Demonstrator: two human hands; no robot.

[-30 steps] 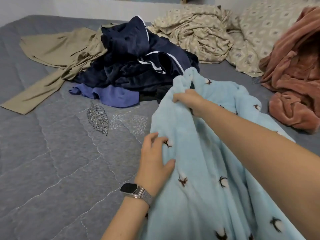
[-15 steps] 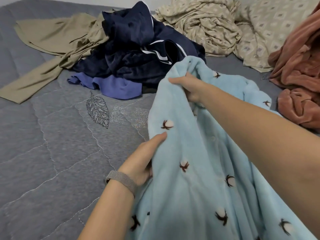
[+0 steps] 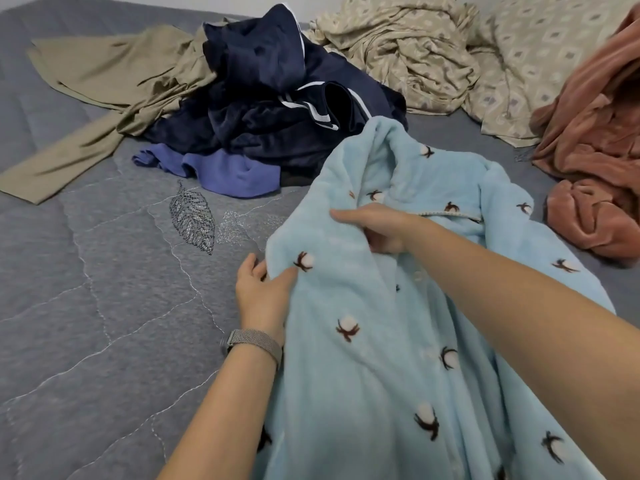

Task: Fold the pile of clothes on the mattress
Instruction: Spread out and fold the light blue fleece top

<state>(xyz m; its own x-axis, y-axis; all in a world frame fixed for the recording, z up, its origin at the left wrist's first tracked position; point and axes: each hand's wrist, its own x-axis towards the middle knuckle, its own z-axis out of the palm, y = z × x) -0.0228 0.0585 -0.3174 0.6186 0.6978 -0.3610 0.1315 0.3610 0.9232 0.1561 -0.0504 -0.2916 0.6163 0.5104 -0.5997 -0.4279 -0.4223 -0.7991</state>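
We see both hands clamped on the blue robe: left hand pinching its left edge, right hand gripping the collar fold. Bare mattress lies leftward; the clothes pile sits behind.

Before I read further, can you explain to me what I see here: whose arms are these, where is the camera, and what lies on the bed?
No machine is here. The arms belong to a person, and the camera sits on that person's head, looking forward and down, so you see the scene as they do. The left hand, with a band on its wrist, pinches the edge of a light blue fleece garment with a cotton-flower print. The right hand grips the same garment higher up, near its collar. Behind it, on the grey quilted mattress, lies an unfolded pile: navy clothes, a purple piece and a khaki garment. Further back are beige patterned bedding and a pink blanket.
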